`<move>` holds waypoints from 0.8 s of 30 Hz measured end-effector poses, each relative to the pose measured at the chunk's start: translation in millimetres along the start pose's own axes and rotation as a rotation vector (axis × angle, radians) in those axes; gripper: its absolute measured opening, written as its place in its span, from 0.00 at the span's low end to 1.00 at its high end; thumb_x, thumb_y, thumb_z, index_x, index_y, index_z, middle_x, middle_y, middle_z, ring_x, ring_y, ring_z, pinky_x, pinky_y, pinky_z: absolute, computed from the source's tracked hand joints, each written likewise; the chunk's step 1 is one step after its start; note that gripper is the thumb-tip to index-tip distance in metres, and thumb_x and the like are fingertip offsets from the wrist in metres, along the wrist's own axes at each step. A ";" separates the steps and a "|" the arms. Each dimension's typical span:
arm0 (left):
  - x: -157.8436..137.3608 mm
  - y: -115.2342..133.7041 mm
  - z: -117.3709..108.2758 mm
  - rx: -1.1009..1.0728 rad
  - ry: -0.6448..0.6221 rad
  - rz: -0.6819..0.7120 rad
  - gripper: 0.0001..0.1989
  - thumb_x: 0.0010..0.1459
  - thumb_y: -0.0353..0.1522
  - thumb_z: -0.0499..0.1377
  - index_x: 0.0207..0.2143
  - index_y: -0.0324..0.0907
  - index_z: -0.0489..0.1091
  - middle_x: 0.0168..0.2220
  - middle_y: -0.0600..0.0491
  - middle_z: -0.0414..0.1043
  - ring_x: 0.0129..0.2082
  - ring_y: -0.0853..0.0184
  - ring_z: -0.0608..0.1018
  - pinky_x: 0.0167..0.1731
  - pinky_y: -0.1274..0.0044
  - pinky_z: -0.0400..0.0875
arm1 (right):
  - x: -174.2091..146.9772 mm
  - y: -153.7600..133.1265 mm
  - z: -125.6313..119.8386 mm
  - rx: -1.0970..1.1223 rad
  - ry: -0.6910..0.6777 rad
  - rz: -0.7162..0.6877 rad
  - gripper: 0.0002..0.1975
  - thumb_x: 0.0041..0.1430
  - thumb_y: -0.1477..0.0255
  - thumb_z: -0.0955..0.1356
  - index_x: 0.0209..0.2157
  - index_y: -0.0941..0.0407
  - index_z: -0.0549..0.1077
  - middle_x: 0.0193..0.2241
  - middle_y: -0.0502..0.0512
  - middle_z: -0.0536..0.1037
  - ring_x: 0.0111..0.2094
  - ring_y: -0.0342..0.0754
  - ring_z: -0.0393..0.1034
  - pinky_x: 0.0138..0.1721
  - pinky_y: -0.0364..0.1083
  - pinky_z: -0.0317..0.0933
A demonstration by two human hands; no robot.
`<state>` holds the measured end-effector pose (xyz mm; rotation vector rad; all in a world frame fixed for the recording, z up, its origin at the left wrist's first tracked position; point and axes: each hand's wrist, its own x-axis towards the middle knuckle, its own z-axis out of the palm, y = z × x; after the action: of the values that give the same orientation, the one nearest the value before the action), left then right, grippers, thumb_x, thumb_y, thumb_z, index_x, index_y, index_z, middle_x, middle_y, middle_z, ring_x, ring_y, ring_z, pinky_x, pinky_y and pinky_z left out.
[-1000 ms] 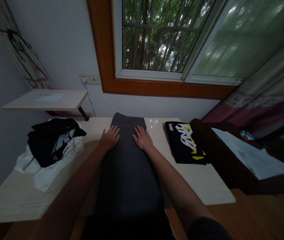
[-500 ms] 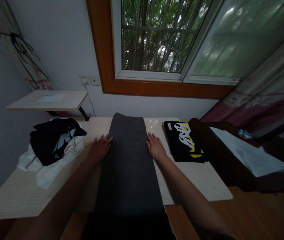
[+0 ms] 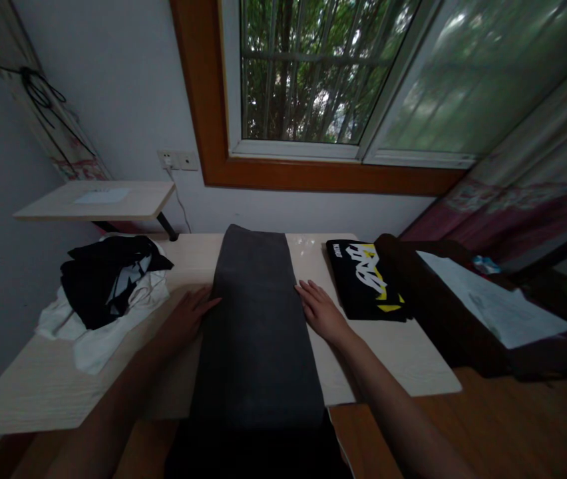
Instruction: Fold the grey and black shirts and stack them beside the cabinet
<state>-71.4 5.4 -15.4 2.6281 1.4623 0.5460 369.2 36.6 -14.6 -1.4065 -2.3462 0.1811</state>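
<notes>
A dark grey cloth garment (image 3: pixel 258 319), folded into a long strip, lies flat down the middle of the table (image 3: pixel 393 359); which kind of garment it is I cannot make out. Its near end reaches the table's front edge. At its left edge is my left hand (image 3: pixel 188 316), fingers apart, with one finger on the cloth. My right hand (image 3: pixel 322 311) rests along the opposite edge, fingers stretched out, the tips touching the cloth's side. Neither hand grips anything. To the right lies a folded black shirt (image 3: pixel 363 279) with white and yellow print.
Black and white clothes (image 3: pixel 108 286) are heaped on the left of the table, near a raised small shelf (image 3: pixel 98 203) with a paper on it. A dark brown piece of furniture (image 3: pixel 443 319) carrying paper sheets (image 3: pixel 493 299) adjoins the right side. Behind is a window (image 3: pixel 313 73).
Both hands have slid a little towards me along the grey cloth's edges. The left hand's fingers have moved partly off the cloth. The clothes have stayed in place.
</notes>
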 end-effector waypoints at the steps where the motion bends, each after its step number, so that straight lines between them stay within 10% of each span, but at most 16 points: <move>1: -2.9 2.0 -2.9 -0.014 0.003 0.017 0.30 0.65 0.25 0.49 0.67 0.55 0.62 0.72 0.48 0.54 0.69 0.54 0.61 0.66 0.52 0.57 | -3.0 0.1 -1.9 0.017 -0.003 -0.015 0.27 0.69 0.72 0.60 0.68 0.51 0.62 0.69 0.57 0.61 0.72 0.56 0.48 0.68 0.63 0.51; 15: -14.1 26.7 -19.0 -0.032 -0.150 0.247 0.37 0.57 0.29 0.64 0.66 0.61 0.61 0.70 0.53 0.57 0.73 0.49 0.49 0.67 0.46 0.48 | -28.6 -17.5 -25.5 0.173 -0.057 -0.219 0.28 0.65 0.73 0.68 0.64 0.42 0.67 0.70 0.56 0.59 0.69 0.58 0.54 0.67 0.67 0.51; 24: -12.7 32.2 -8.0 -0.092 -0.057 0.306 0.25 0.67 0.26 0.53 0.63 0.54 0.66 0.63 0.50 0.70 0.67 0.60 0.66 0.67 0.52 0.57 | -33.9 -19.9 -20.7 0.233 -0.025 -0.261 0.22 0.62 0.75 0.70 0.54 0.40 0.78 0.64 0.53 0.69 0.66 0.58 0.57 0.62 0.65 0.60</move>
<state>-54.3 -23.4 -3.4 2.7826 0.9992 0.5428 375.2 -4.4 1.3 -0.9858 -2.4101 0.3839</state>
